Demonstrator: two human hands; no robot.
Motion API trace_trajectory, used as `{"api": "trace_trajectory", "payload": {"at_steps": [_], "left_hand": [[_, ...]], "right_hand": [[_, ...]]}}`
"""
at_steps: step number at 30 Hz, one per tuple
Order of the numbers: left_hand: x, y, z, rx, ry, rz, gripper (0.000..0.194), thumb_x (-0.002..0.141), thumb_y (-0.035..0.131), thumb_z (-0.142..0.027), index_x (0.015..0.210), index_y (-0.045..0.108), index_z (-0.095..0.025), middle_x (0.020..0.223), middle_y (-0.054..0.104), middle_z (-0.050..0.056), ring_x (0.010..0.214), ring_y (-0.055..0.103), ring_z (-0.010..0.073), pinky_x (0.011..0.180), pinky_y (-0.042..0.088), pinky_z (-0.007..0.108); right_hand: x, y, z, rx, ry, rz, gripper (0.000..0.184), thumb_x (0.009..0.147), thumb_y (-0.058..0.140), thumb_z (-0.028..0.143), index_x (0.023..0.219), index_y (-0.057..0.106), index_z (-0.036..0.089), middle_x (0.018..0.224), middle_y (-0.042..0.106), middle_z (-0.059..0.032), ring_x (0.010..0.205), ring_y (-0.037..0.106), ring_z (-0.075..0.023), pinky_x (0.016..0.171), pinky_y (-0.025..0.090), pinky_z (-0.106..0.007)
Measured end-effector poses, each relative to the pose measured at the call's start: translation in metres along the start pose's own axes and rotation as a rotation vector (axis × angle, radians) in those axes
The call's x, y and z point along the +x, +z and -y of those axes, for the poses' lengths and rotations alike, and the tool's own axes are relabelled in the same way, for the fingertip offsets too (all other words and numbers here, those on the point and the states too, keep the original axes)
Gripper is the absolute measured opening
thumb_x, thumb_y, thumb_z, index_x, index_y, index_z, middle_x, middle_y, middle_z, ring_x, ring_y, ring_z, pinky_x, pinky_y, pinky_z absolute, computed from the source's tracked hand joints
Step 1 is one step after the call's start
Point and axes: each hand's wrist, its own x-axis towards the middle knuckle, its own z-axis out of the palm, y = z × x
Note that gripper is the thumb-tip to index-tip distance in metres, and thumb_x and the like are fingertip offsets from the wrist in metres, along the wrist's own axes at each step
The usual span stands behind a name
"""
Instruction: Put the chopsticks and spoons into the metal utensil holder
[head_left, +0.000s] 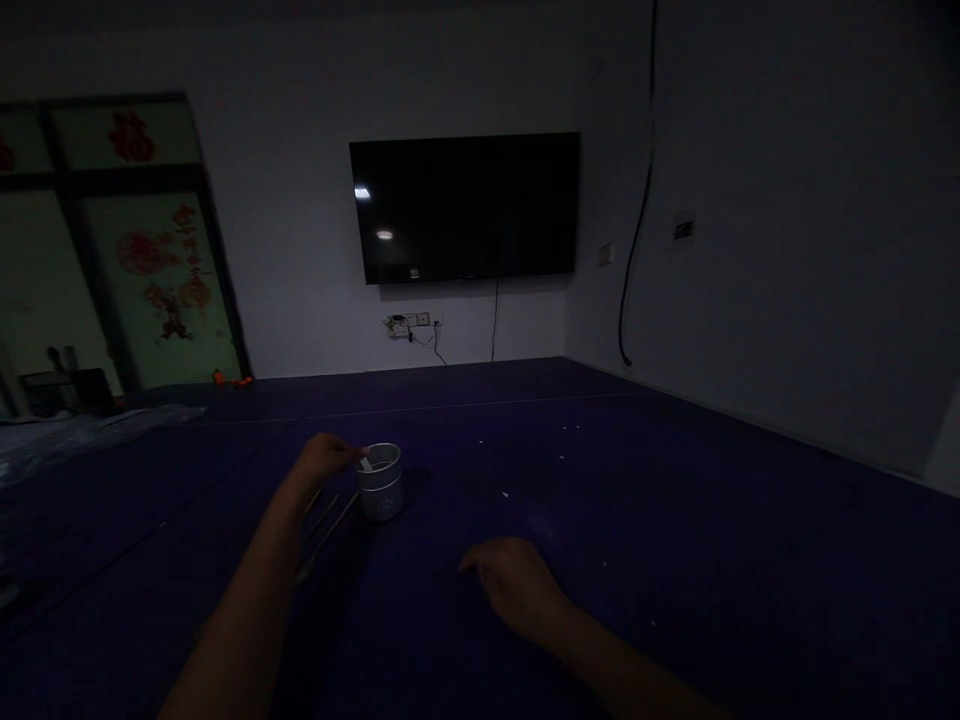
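Observation:
A silvery cup [381,498] stands upright on the dark purple surface, a little left of the middle. My left hand [328,458] is at its left rim, fingertips pinched on a small white strip [366,464] that hangs at the cup's mouth. Whether the strip touches the inner wall, I cannot tell. Partly behind my left forearm lie several thin sticks [328,537], close to the cup. Lower and to the right, my right hand [517,585] is low over the surface with its fingers curled together. Anything between those fingertips is hidden.
Small white scraps [505,494] are scattered right of the cup. Crumpled clear plastic [97,440] lies at the far left, and orange items [232,380] sit by the door. A television [465,210] hangs on the back wall; a black cable [635,240] dangles along the right wall.

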Motion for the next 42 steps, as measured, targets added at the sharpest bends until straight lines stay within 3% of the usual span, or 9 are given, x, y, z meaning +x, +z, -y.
{"api": "trace_trajectory", "payload": {"at_steps": [7,16,22,27,30,32,35,39,42], "left_hand": [[-0.002,0.016,-0.010,0.189,0.016,-0.044,0.020,0.058,0.067,-0.021,0.039,0.061,-0.017,0.036,0.054,0.000,0.042,0.054,0.0150,0.049,0.037,0.022],[0.001,0.029,-0.009,0.206,0.087,-0.130,0.011,0.065,0.062,-0.019,0.061,0.071,-0.016,0.058,0.068,0.006,0.065,0.064,0.0195,0.059,0.042,0.024],[0.002,0.031,-0.010,0.069,0.139,-0.217,0.022,0.071,0.058,-0.030,0.075,0.072,-0.013,0.080,0.073,0.008,0.073,0.066,0.0189,0.064,0.047,0.024],[-0.004,0.005,-0.027,-0.292,0.270,-0.529,0.039,0.069,0.058,-0.042,0.089,0.070,-0.011,0.084,0.072,0.007,0.072,0.064,0.0171,0.065,0.049,0.025],[-0.007,-0.025,-0.030,-0.265,0.257,-0.614,0.039,0.068,0.059,-0.043,0.090,0.069,-0.013,0.077,0.070,0.005,0.067,0.062,0.0156,0.061,0.049,0.024],[-0.007,-0.042,-0.024,-0.188,0.171,-0.520,0.033,0.064,0.061,-0.040,0.079,0.070,-0.013,0.064,0.066,0.003,0.060,0.060,0.0153,0.055,0.047,0.023],[-0.006,-0.052,-0.007,-0.024,0.025,-0.157,0.020,0.056,0.066,-0.035,0.058,0.065,-0.015,0.046,0.056,-0.001,0.049,0.053,0.0131,0.047,0.041,0.021],[-0.007,-0.034,0.006,0.102,-0.100,0.239,0.018,0.052,0.065,-0.029,0.044,0.055,-0.017,0.036,0.043,-0.005,0.039,0.041,0.0094,0.043,0.034,0.021],[-0.008,-0.013,0.006,0.087,-0.117,0.343,0.013,0.050,0.064,-0.026,0.046,0.056,-0.017,0.040,0.047,-0.005,0.042,0.043,0.0103,0.045,0.036,0.022]], "right_hand": [[0.000,0.000,-0.001,0.023,-0.009,0.007,0.044,0.075,0.038,0.006,0.099,0.071,0.023,0.101,0.071,-0.0010,0.093,0.065,-0.0152,0.084,0.046,-0.025],[0.000,-0.001,-0.001,0.003,0.001,0.040,0.043,0.076,0.038,0.006,0.099,0.070,0.022,0.103,0.071,-0.0021,0.094,0.065,-0.0166,0.086,0.046,-0.027],[0.000,-0.001,0.000,0.005,-0.016,0.033,0.042,0.076,0.038,0.006,0.098,0.070,0.022,0.101,0.071,-0.0020,0.093,0.065,-0.0169,0.085,0.046,-0.027],[0.001,-0.002,0.002,-0.006,-0.004,0.044,0.043,0.075,0.038,0.005,0.098,0.070,0.022,0.101,0.071,-0.0022,0.092,0.066,-0.0169,0.083,0.047,-0.027],[0.001,-0.001,0.002,0.002,-0.012,0.048,0.043,0.076,0.038,0.005,0.099,0.070,0.022,0.100,0.071,-0.0020,0.091,0.066,-0.0161,0.082,0.046,-0.026],[0.001,0.000,0.001,0.002,-0.016,0.040,0.043,0.076,0.038,0.005,0.098,0.071,0.022,0.100,0.071,-0.0023,0.091,0.065,-0.0161,0.083,0.046,-0.025],[0.001,0.001,0.000,0.011,-0.019,0.027,0.043,0.076,0.038,0.006,0.099,0.071,0.022,0.100,0.071,-0.0024,0.091,0.065,-0.0160,0.083,0.046,-0.026],[0.001,0.000,-0.002,0.018,0.002,0.037,0.043,0.076,0.037,0.006,0.099,0.071,0.023,0.100,0.071,-0.0019,0.091,0.065,-0.0158,0.083,0.046,-0.026],[0.000,-0.001,-0.002,0.003,0.021,0.042,0.043,0.077,0.037,0.007,0.099,0.071,0.023,0.101,0.071,-0.0022,0.092,0.065,-0.0160,0.084,0.046,-0.026]]}}
